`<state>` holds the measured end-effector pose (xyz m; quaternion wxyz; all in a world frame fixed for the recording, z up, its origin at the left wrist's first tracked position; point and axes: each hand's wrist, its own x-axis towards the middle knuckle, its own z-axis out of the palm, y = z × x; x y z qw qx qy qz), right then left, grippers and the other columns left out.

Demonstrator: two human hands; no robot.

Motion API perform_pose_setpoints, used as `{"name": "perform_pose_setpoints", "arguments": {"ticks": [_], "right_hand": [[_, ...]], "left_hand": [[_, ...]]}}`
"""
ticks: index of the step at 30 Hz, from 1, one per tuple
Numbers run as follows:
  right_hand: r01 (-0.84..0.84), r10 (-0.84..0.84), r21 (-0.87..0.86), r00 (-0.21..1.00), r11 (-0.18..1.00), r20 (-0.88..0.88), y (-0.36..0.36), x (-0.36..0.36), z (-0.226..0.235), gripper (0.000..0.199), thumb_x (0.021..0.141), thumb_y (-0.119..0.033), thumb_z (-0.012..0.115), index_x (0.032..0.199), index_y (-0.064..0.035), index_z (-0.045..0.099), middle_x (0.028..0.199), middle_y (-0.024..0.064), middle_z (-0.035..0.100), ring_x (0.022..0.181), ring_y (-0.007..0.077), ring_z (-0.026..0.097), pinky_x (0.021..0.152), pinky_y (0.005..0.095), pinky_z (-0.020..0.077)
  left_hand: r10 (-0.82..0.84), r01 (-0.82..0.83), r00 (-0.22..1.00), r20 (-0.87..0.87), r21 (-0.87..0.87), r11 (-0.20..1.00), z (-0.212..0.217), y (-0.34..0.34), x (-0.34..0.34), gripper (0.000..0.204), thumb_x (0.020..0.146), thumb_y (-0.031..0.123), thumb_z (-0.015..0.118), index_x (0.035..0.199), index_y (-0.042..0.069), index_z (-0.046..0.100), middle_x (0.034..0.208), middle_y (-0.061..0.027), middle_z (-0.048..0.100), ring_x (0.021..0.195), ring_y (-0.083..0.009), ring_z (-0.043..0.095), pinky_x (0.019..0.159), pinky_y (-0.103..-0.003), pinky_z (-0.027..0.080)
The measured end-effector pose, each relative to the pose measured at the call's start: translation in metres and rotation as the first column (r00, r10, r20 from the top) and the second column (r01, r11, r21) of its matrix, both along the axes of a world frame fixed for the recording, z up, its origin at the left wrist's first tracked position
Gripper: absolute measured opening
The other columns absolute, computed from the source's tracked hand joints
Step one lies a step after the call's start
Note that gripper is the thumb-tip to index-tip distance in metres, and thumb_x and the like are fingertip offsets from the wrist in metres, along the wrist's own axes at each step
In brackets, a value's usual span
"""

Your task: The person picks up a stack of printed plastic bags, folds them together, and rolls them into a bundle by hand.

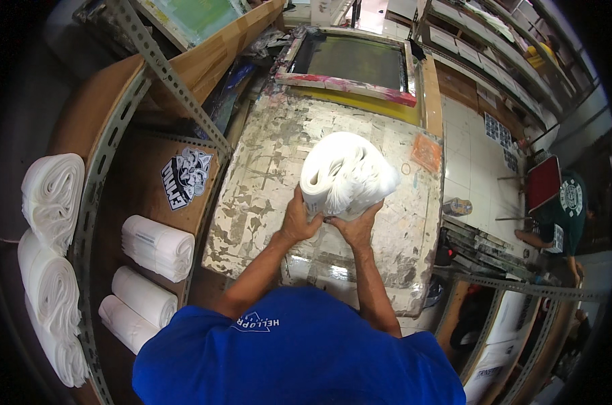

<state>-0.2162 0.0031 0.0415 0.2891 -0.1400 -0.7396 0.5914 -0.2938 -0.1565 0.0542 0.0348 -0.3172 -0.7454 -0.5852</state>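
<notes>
A thick white bundle of thin sheets (350,169), folded over on itself with loose, frilled edges, is held above or on the middle of a worn, patchy pale worktable (265,196). My left hand (299,217) is closed around its near left side. On the near right side, my right hand (358,226) grips the same bundle, the two thumbs close together. I cannot tell whether the bundle's underside touches the table. Whether the sheets are plastic or cloth does not show.
At the table's far end lies a screen-printing frame (350,61) with paint-stained edges. An orange flat piece (425,153) is near the right edge. Similar white bundles (157,246) fill metal shelving (107,175) on the left. To the right, a person in dark green (572,209) is beside a red chair (543,183).
</notes>
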Motion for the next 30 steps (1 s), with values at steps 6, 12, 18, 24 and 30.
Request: {"name": "perform_pose_setpoints", "arguments": {"ticks": [6,12,18,24,30], "right_hand": [[0.025,-0.027,0.026,0.998,0.999,0.062,0.004,0.002,0.011,0.143,0.044,-0.021,0.1,0.147,0.0001,0.004,0.144,0.0221,0.036,0.134,0.0345,0.04,0.112,0.0441,0.0357],[-0.013,0.016,-0.035,0.996,0.999,0.093,0.016,0.009,0.006,0.136,0.046,-0.016,0.098,0.147,-0.0013,0.01,0.138,0.0224,0.045,0.127,0.0348,0.048,0.108,0.0435,0.0406],[-0.04,0.038,0.011,0.995,0.999,0.095,0.028,0.014,0.009,0.122,0.048,-0.017,0.097,0.142,-0.0029,0.022,0.134,0.0195,0.048,0.124,0.033,0.05,0.104,0.0429,0.0426],[-0.032,0.032,-0.01,0.996,0.999,0.088,0.028,0.012,0.009,0.114,0.052,-0.019,0.097,0.141,-0.0032,0.027,0.132,0.0187,0.049,0.122,0.032,0.05,0.103,0.0426,0.0419],[-0.028,0.03,-0.033,0.997,0.999,0.065,0.03,0.008,0.004,0.111,0.053,-0.017,0.095,0.141,-0.0016,0.028,0.133,0.0195,0.048,0.122,0.032,0.05,0.104,0.0429,0.0407]], "left_hand": [[-0.095,0.12,0.943,-0.32,0.059,0.991,0.13,-0.004,-0.035,0.104,0.083,0.066,0.059,0.15,-0.005,0.023,0.152,-0.0323,0.029,0.145,-0.0461,0.023,0.116,-0.052,0.025],[-0.465,0.04,0.733,-0.497,-0.65,0.759,0.194,0.052,-0.06,0.101,0.085,0.079,0.043,0.151,0.003,0.03,0.159,-0.0202,0.024,0.147,-0.0442,0.016,0.116,-0.061,0.016],[-0.539,0.11,0.773,-0.335,-0.766,0.633,0.179,0.079,-0.056,0.098,0.085,0.079,0.038,0.153,0.01,0.03,0.157,-0.0204,0.028,0.146,-0.0428,0.02,0.113,-0.064,0.019],[-0.456,0.01,0.772,-0.443,-0.708,0.706,0.182,0.086,-0.05,0.09,0.088,0.074,0.043,0.151,0.011,0.035,0.147,-0.0209,0.042,0.137,-0.037,0.038,0.106,-0.056,0.03],[-0.453,0.198,0.852,-0.264,-0.639,0.744,0.189,0.082,-0.056,0.081,0.091,0.059,0.05,0.149,0.004,0.038,0.153,-0.0216,0.036,0.145,-0.0384,0.026,0.115,-0.054,0.022]]}}
